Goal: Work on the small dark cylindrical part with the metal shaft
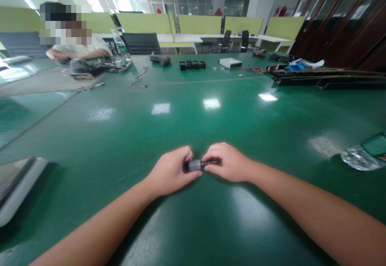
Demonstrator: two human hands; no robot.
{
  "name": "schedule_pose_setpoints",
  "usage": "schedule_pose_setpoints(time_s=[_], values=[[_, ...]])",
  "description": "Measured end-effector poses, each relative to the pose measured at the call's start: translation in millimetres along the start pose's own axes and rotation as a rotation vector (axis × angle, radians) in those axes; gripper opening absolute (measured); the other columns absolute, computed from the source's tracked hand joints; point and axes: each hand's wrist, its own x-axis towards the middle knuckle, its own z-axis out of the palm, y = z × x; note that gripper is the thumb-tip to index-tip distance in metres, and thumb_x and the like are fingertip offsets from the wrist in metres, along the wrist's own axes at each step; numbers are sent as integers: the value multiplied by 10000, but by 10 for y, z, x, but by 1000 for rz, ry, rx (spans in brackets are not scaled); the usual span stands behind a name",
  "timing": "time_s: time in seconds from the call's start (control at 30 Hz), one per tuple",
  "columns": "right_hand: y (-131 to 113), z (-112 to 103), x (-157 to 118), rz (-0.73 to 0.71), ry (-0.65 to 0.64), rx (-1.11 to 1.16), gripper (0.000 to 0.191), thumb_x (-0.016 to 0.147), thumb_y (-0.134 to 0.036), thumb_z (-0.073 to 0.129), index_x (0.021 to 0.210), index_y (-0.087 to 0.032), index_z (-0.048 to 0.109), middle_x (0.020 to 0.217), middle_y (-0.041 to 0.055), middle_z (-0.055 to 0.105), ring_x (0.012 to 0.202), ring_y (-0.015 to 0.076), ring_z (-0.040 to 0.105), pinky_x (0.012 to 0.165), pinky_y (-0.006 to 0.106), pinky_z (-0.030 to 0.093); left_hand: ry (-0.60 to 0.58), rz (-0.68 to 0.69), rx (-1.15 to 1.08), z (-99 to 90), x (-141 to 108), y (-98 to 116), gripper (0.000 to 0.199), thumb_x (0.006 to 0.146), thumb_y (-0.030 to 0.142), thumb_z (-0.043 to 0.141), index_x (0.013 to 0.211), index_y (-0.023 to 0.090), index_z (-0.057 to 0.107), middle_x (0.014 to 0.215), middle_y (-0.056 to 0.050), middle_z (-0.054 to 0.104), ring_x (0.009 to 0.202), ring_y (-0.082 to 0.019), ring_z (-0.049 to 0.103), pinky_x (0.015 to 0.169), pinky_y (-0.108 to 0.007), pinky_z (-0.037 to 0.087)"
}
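Note:
Low over the green table, both hands meet on one small cylindrical part (194, 165), grey in the middle and black at its left end. From its right side a thin dark shaft (211, 162) sticks out. My left hand (173, 169) is closed around the black end, thumb below and fingers above. The fingers of my right hand (227, 162) pinch the shaft, with its tip partly hidden in the palm. The exact kind of part is too small to make out.
The glossy green table (126, 133) spreads all around. A light-edged flat object (27, 185) lies at left, a shiny silver bag (360, 157) at right. Farther back are a black part (192, 64), a metal box (230, 63), a cable (138, 79) and a seated person (78, 48).

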Motion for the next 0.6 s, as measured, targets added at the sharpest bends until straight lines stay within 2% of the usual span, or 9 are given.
schedule_pose_setpoints(time_s=[0.6], values=[[18, 9, -3, -9, 17, 0, 100, 829, -191, 702, 927, -188, 718, 856, 17, 707, 814, 159, 625, 802, 295, 429, -9, 9, 20, -19, -5, 25, 345, 777, 458, 696, 821, 213, 458, 748, 44, 546, 632, -138, 488, 598, -257, 321]])
